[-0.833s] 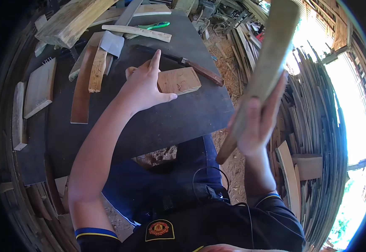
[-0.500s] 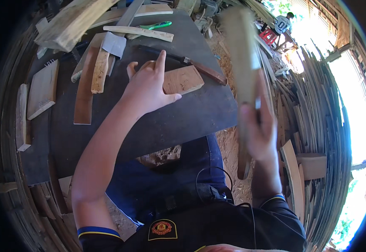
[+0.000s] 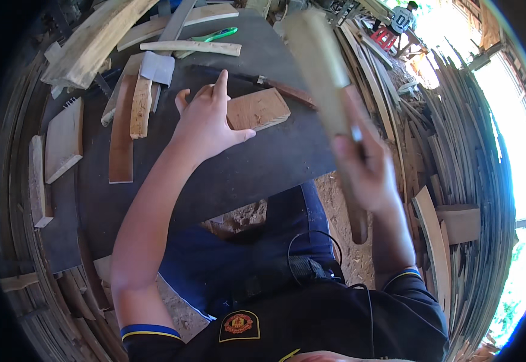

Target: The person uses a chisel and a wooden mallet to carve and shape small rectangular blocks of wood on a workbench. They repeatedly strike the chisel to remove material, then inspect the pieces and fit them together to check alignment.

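My left hand grips the left end of a short brown wooden block lying on the dark tabletop. The thumb runs along its near edge, and the index finger sticks out past its far side. Small rough marks show on the block's top. Raised at the right, my right hand is closed round a long tool with a broad pale upper end and a brown lower end. Motion blurs it, so its exact kind is unclear. Just beyond the block lies a knife-like tool with a dark blade and brown wooden handle.
On the dark table lie a hatchet-like tool with a grey head, a green-handled tool, a nail-studded board and a thick timber. Stacked wood strips line the right. A person sits far off.
The raised tool in my right hand has tilted left, its broad end swinging toward the table. My left hand stays on the block. The whole view has shifted slightly.
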A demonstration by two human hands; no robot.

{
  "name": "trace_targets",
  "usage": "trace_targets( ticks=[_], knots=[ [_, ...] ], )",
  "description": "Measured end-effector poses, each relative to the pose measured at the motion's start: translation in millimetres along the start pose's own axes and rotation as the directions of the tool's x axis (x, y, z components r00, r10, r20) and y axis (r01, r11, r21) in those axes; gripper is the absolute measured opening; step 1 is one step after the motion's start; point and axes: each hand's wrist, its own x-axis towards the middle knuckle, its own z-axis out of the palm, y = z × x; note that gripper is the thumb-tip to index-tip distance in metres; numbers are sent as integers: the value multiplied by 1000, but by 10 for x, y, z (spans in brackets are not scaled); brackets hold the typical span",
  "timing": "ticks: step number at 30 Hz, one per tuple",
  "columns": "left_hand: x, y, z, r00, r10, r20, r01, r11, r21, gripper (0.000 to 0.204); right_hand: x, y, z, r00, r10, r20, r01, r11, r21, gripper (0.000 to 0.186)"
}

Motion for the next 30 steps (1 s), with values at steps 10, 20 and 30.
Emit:
trace_targets(
  ticks=[10,20,30],
  knots=[
    [-59,-31,61,998,45,-38,-45,999,-7,125,-60,-9,190,921,252,296,-227,967,-115,67],
    [-38,-17,5,999,41,8,-40,999,-29,120,-104,-38,61,995,39,-96,-23,986,163,71],
    [-1,-213,112,989,117,-89,-137,949,-282,111,-291,321,454,887,439,142,-437,700,565,71]
  ],
)
